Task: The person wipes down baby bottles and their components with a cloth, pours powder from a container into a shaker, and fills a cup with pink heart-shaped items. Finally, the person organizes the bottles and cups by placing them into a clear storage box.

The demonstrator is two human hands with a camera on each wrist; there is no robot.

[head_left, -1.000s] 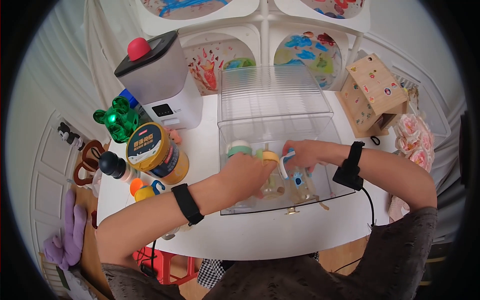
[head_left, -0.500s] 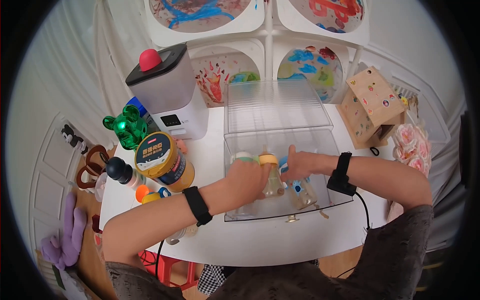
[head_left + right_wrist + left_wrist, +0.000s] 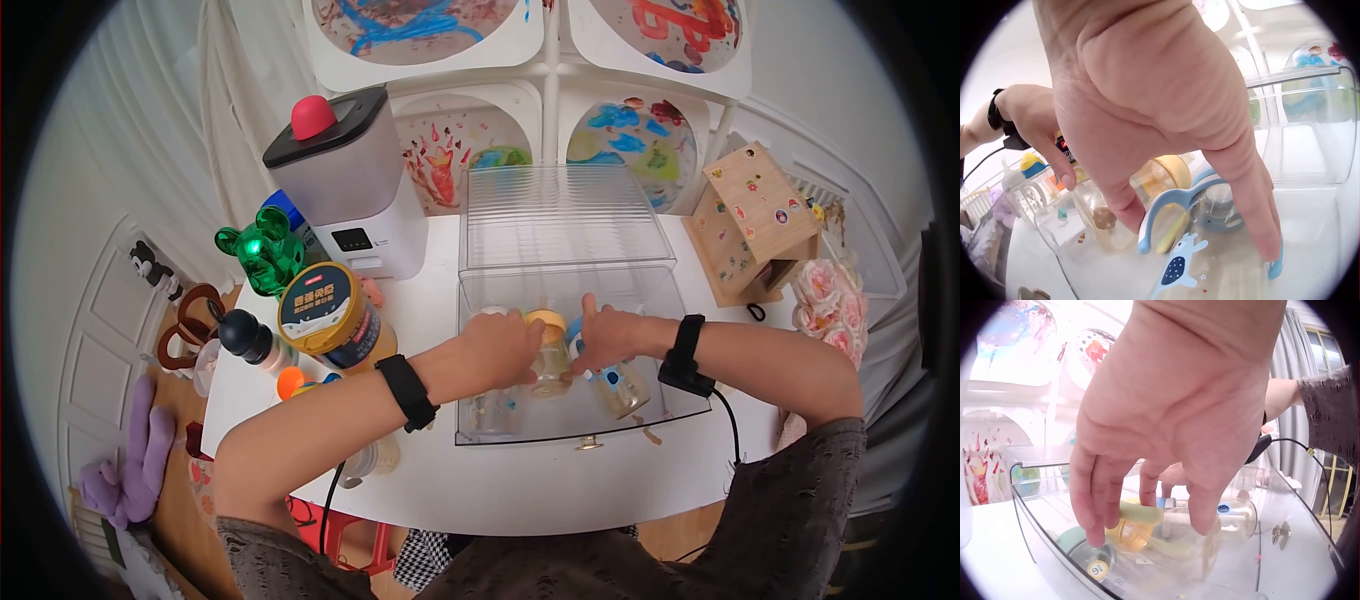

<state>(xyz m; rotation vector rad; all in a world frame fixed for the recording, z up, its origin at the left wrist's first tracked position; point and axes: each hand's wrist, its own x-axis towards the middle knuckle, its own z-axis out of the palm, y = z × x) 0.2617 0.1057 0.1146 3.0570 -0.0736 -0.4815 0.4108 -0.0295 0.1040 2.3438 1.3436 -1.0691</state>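
Note:
Inside a clear lidded box [image 3: 655, 395], baby bottles lie side by side. My right hand [image 3: 610, 335] pinches the blue handles [image 3: 1163, 203] of a bottle printed with a blue animal [image 3: 1179, 265], thumb on one side and fingers on the other. Over the middle bottle [image 3: 550, 368], which has a yellow collar [image 3: 1172, 173] and green handles [image 3: 1141, 512], my left hand [image 3: 490, 352] reaches down with its fingers spread. Its thumb is close by that bottle's clear body. A third bottle with a green collar [image 3: 1072, 537] lies at the left, partly hidden under the left hand.
The box's ribbed lid [image 3: 560, 215] stands raised at the back. Left of the box are a yellow tub [image 3: 335, 318], a white machine [image 3: 370, 235], a green shiny bear [image 3: 265, 252] and a dark-topped bottle [image 3: 245, 338]. A wooden house [image 3: 750, 220] and pink flowers [image 3: 830, 305] are at the right.
My left hand has loosened from its curled grip at the yellow-collared bottle. The blue-handled bottle has shifted and turned slightly right with my right hand. The head view has moved a little.

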